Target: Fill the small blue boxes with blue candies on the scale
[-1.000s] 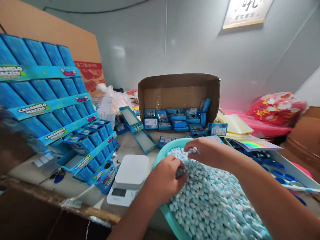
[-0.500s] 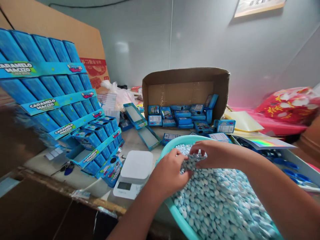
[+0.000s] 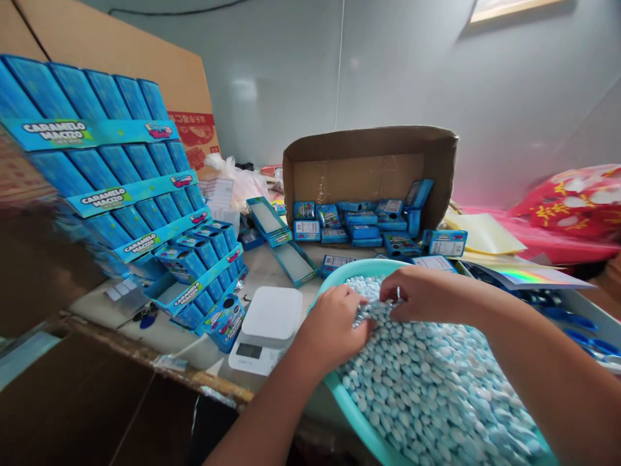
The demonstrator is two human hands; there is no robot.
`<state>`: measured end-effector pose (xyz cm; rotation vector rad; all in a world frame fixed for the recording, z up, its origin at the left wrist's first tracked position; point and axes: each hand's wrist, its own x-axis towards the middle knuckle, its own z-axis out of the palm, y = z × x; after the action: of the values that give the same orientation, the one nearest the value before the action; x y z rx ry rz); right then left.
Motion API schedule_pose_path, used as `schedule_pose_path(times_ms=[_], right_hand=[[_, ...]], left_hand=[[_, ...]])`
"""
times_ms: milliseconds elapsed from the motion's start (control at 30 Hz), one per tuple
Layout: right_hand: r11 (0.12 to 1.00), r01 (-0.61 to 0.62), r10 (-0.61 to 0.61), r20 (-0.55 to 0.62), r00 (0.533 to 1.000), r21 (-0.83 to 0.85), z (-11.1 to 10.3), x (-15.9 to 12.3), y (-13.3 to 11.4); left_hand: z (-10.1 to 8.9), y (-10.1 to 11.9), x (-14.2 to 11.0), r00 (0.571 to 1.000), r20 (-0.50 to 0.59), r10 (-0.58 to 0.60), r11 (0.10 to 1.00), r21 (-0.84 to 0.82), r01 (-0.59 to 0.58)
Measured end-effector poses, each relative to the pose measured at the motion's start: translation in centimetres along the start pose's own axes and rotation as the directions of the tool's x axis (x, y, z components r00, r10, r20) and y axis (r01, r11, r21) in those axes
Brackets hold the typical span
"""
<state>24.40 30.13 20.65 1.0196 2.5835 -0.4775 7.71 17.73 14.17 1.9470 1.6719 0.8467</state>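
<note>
A teal basin (image 3: 349,412) at the lower right is heaped with small pale blue and white candy tablets (image 3: 427,382). Both my hands are over the near left part of the heap. My left hand (image 3: 334,327) is curled, its fingers closed on something small and clear filled with tablets, which I cannot make out well. My right hand (image 3: 420,294) pinches the same thing from the other side, fingers pressed together. A white kitchen scale (image 3: 268,327) stands just left of the basin.
Tiered blue display boxes (image 3: 121,194) marked "CARAMELO MACIZO" fill the left. An open cardboard box (image 3: 371,171) behind the basin holds several small blue packs. Open blue trays (image 3: 291,262), holographic sheets (image 3: 524,277), a red bag (image 3: 572,200) and a white tray (image 3: 587,323) lie about.
My hands came together over the tablets; the left rose from the heap to meet the right. The view has shifted slightly right and down.
</note>
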Motion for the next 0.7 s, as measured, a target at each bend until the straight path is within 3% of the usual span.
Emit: schedule_pose_path(times_ms=[433, 600, 700], right_hand=[[0.999, 0.043, -0.043, -0.025, 0.999, -0.003, 0.3, 0.5, 0.3], [0.989, 0.057, -0.057, -0.007, 0.998, 0.136, 1.0, 1.3, 1.7], [0.982, 0.082, -0.084, 0.005, 0.996, 0.172, 1.4, 1.5, 2.0]], left_hand=[[0.2, -0.3, -0.3, 0.992, -0.084, 0.094, 0.991, -0.085, -0.101], [0.4, -0.4, -0.7, 0.982, -0.096, 0.165, 0.985, 0.056, -0.161], [0.6, -0.5, -0.8, 0.979, -0.123, 0.162, 0.987, 0.013, -0.162]])
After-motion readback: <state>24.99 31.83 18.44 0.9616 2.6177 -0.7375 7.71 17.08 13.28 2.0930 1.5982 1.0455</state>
